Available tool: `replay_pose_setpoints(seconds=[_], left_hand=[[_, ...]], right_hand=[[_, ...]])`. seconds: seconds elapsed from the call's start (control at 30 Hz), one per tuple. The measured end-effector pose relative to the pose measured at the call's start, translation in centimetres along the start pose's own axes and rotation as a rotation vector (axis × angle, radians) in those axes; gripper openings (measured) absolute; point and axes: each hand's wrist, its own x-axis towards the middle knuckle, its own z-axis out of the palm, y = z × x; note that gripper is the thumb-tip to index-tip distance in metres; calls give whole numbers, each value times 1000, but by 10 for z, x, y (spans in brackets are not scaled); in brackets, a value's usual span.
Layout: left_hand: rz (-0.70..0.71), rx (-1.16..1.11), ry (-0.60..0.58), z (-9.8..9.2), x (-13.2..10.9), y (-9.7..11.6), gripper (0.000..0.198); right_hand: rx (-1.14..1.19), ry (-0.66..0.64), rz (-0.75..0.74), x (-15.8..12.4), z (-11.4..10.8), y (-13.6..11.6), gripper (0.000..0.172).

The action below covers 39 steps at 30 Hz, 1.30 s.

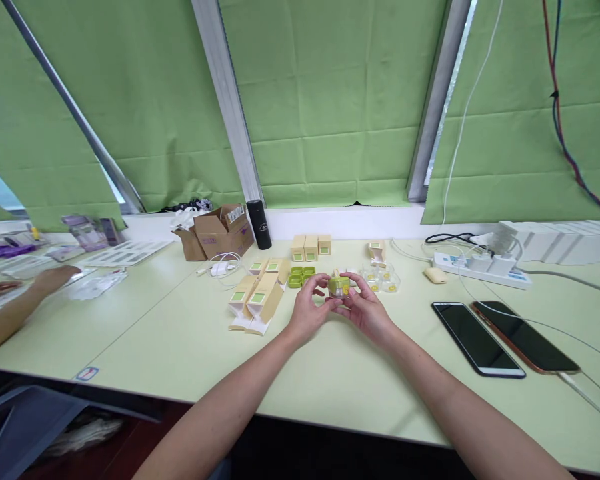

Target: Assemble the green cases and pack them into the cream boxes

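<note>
Between my two hands, over the middle of the table, is a small clear container with a green lid (339, 287). My left hand (310, 308) grips it from one side, and my right hand (366, 310) holds the opposite side with fingers curled round it. Just behind my left hand lie several green square lids or cups (301, 276). Clear cups with yellow marks (383, 279) sit beyond my right hand. To the left, several open cream cartons (260, 293) lie on their sides with white flaps out.
Small closed cartons (311, 248) and one open carton (377, 252) stand farther back. A cardboard box (220, 233) and black bottle (259, 225) are behind on the left. Two phones (477, 339) and a power strip (480, 269) with cables lie right. A co-worker's arm (25, 307) reaches in from the left.
</note>
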Motion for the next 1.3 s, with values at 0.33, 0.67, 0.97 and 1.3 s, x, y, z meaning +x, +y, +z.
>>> replay_pose_setpoints(seconds=[0.33,0.67,0.97,1.3], left_hand=[[99,13,-65,-2,-4,4,45],[86,-40,-61,-2,-5,4,43],[-9,-144,-64,-3,-2,3,54],[-40,-158,-101,-2,0,2,61]], right_hand=[[90,56,35,2,-9,2,38],[109,65,29,0,-2,-4,48],[12,158,-31,-3,1,-5,64],[-202,157,-183,2,-6,1,75]])
